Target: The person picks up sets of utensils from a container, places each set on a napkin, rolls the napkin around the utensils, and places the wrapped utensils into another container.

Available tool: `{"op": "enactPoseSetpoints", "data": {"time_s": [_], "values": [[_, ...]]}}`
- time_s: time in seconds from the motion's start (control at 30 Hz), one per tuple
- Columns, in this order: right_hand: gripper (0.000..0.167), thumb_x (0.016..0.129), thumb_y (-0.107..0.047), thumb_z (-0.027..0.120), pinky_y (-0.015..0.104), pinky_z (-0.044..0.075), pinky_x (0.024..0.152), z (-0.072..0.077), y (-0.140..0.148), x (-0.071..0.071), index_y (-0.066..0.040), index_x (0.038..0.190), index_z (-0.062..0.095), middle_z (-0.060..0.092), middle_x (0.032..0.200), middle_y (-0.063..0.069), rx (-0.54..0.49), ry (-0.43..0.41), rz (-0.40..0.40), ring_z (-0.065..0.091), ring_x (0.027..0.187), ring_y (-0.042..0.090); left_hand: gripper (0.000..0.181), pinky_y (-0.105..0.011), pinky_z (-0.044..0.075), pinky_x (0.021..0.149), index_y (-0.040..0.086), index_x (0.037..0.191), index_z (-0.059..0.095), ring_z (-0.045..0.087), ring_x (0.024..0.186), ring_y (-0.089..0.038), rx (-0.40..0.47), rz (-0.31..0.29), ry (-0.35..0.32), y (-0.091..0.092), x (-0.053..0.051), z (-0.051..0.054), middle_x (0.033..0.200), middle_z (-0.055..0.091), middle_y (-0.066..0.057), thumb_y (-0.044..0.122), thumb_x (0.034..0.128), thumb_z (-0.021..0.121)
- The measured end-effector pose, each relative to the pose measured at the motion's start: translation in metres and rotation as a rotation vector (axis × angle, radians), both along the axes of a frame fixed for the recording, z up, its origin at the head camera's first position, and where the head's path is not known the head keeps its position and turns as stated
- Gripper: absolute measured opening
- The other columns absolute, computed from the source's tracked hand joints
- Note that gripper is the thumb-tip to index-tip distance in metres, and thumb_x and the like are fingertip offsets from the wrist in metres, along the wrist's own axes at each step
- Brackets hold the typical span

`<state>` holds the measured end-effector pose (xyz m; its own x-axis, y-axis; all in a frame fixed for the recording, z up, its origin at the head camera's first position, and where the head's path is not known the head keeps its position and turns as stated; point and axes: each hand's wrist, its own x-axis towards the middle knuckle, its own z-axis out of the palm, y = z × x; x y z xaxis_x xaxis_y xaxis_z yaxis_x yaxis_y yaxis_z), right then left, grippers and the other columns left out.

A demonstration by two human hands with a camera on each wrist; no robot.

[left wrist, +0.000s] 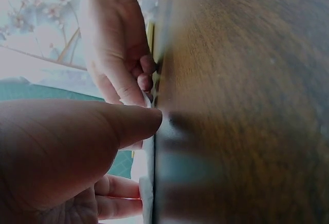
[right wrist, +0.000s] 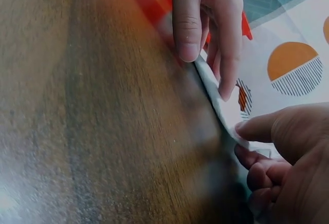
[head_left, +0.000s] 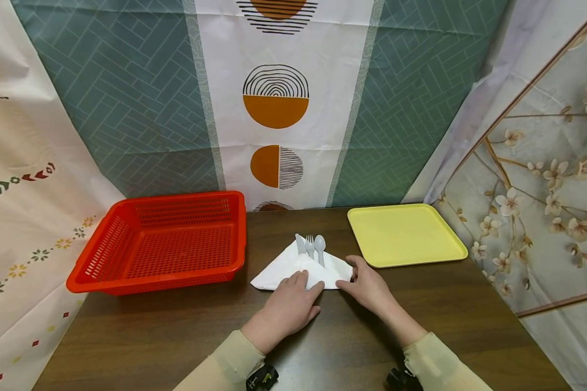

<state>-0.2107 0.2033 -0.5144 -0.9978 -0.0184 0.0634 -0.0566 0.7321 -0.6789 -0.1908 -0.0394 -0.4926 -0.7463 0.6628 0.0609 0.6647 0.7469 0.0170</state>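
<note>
A white paper napkin (head_left: 279, 270) lies folded on the table, its lower part over the handles of a plastic knife (head_left: 300, 244), a fork (head_left: 310, 246) and a spoon (head_left: 320, 245). Their grey-white heads stick out at the top. My left hand (head_left: 289, 307) rests its fingertips on the napkin's front edge, fingers extended. At the napkin's right corner, my right hand (head_left: 369, 285) pinches the paper between thumb and fingers. The right wrist view shows this pinch on the napkin edge (right wrist: 218, 103) close up.
On the left stands a red plastic basket (head_left: 176, 250) with perforated walls. A yellow tray (head_left: 406, 233) lies at the back right of the brown wooden table (head_left: 176, 331). Patterned cloths (head_left: 396, 98) hang behind and at both sides.
</note>
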Motion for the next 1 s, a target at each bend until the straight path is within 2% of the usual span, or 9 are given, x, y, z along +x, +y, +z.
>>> {"op": "enactPoseSetpoints", "data": {"time_s": [0.13,0.3,0.4,0.43,0.5,0.57,0.63,0.8,1.0], "values": [[0.073,0.092,-0.041,0.089,0.033,0.043,0.064,-0.015,0.008,-0.006,0.007,0.138,0.058,0.061,0.083,0.002,-0.023,0.009,-0.001,0.054,0.071,0.017,0.053,-0.052,0.053,0.110,0.022,0.152,0.065,0.060,0.140,-0.039,-0.002,-0.003,0.000,0.000,0.000,0.000,0.151,0.061,-0.023,0.042,0.1041,0.076],[0.065,0.090,-0.050,0.090,0.032,0.042,0.061,-0.028,0.013,-0.011,0.000,0.120,0.062,0.062,0.078,-0.001,-0.001,-0.029,-0.031,0.054,0.067,0.016,0.054,-0.052,0.053,0.111,0.023,0.153,0.064,0.060,0.140,-0.039,-0.002,0.001,-0.004,0.000,0.000,0.001,0.152,0.060,-0.023,0.042,0.1042,0.076],[0.051,0.090,-0.050,0.090,0.031,0.041,0.060,-0.025,0.011,-0.009,-0.009,0.099,0.062,0.060,0.074,-0.003,0.010,-0.021,-0.032,0.053,0.065,0.015,0.054,-0.052,0.053,0.111,0.023,0.153,0.064,0.059,0.141,-0.039,-0.003,0.003,-0.007,0.000,0.000,0.001,0.153,0.060,-0.023,0.042,0.1042,0.076],[0.047,0.090,-0.047,0.090,0.032,0.041,0.061,-0.017,0.008,-0.005,-0.011,0.094,0.061,0.059,0.074,-0.002,0.009,-0.036,-0.030,0.053,0.066,0.016,0.054,-0.052,0.053,0.111,0.023,0.153,0.064,0.059,0.141,-0.039,-0.003,0.002,-0.006,0.000,0.000,0.001,0.153,0.060,-0.023,0.042,0.1042,0.076],[0.046,0.091,-0.048,0.090,0.030,0.039,0.060,-0.014,0.006,-0.003,-0.016,0.085,0.058,0.057,0.073,-0.005,0.027,-0.034,-0.030,0.051,0.066,0.014,0.054,-0.052,0.052,0.112,0.023,0.153,0.064,0.060,0.141,-0.038,-0.002,0.001,-0.005,-0.001,0.000,0.000,0.152,0.060,-0.023,0.042,0.1042,0.076],[0.043,0.092,-0.044,0.090,0.032,0.039,0.063,-0.004,0.001,0.003,-0.015,0.084,0.059,0.057,0.074,-0.003,0.015,-0.047,-0.022,0.051,0.068,0.016,0.054,-0.052,0.053,0.112,0.023,0.153,0.064,0.060,0.141,-0.038,-0.001,-0.001,-0.003,-0.001,0.000,0.000,0.152,0.060,-0.023,0.042,0.1041,0.076],[0.042,0.092,-0.045,0.090,0.032,0.039,0.063,-0.009,0.002,0.001,-0.016,0.084,0.060,0.057,0.075,-0.004,0.028,-0.056,-0.026,0.051,0.069,0.015,0.054,-0.052,0.053,0.111,0.022,0.153,0.064,0.060,0.140,-0.038,0.000,-0.003,-0.001,-0.001,0.000,0.000,0.152,0.060,-0.023,0.042,0.1043,0.076],[0.038,0.092,-0.051,0.089,0.031,0.041,0.062,-0.049,0.017,-0.018,-0.022,0.086,0.065,0.061,0.077,-0.006,0.056,-0.034,-0.014,0.054,0.070,0.014,0.054,-0.052,0.053,0.111,0.022,0.153,0.064,0.059,0.141,-0.038,0.002,-0.005,-0.001,-0.001,0.000,0.000,0.152,0.060,-0.023,0.042,0.1044,0.076],[0.029,0.092,-0.044,0.090,0.031,0.045,0.064,-0.059,0.019,-0.023,-0.025,0.086,0.070,0.065,0.078,-0.008,0.050,-0.026,-0.021,0.057,0.071,0.014,0.054,-0.053,0.052,0.112,0.023,0.154,0.064,0.059,0.141,-0.038,-0.002,-0.006,-0.012,-0.001,-0.001,0.000,0.153,0.060,-0.023,0.042,0.1046,0.075]]}}
